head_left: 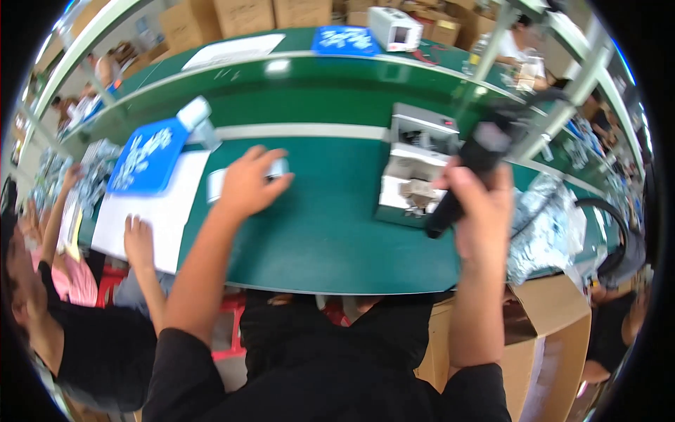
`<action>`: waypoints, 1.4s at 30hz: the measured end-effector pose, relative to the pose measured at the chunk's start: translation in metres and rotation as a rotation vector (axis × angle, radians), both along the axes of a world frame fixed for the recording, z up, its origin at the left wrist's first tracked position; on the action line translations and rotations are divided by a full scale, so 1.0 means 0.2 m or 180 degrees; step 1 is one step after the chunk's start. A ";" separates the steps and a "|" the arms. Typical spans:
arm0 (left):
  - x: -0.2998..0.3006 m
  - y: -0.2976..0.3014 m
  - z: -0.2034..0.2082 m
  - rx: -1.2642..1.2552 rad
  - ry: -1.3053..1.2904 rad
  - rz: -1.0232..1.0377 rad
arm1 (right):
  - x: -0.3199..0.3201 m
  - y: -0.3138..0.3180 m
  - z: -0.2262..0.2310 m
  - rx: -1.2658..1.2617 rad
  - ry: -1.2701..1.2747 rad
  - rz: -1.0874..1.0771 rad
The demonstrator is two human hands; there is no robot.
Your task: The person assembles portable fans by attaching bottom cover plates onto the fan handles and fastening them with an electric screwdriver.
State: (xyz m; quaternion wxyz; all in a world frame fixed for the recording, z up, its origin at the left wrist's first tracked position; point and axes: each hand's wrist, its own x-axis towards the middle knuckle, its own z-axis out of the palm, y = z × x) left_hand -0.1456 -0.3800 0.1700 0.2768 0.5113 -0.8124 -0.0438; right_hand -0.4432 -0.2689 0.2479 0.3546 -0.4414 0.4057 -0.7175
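My right hand (485, 204) is wrapped round a black electric screwdriver (490, 137), tilted and blurred by motion, with its lower end toward the table. Just left of that lower end stands an open grey box (406, 216) with small metal parts (420, 191) in it. On the left, my left hand (247, 181) reaches over a white part (216, 186) on the green tabletop. The thumb and fingers straddle this part, whose other end shows between them; the hand hides its middle.
A blue tray (149, 158) of small pale pieces lies on white paper (184, 200) at left, beside a white bottle-like container (197, 116). A co-worker's hand (139, 239) rests near it. Silvery plastic bags (545, 232) and an open cardboard box (555, 316) are at right.
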 end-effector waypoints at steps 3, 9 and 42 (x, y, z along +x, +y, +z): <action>0.25 -0.13 -0.13 -0.0381 -0.0535 0.0271 | 0.02 -0.08 -0.11 -0.0121 0.0239 0.0320; 0.31 -0.18 -0.23 -0.0203 -0.1020 0.0344 | 0.07 -0.02 -0.13 0.0076 0.1278 -0.0024; -0.49 0.65 0.13 0.0353 0.2356 -0.2352 | -0.56 0.46 0.27 -0.1499 0.3686 -0.1082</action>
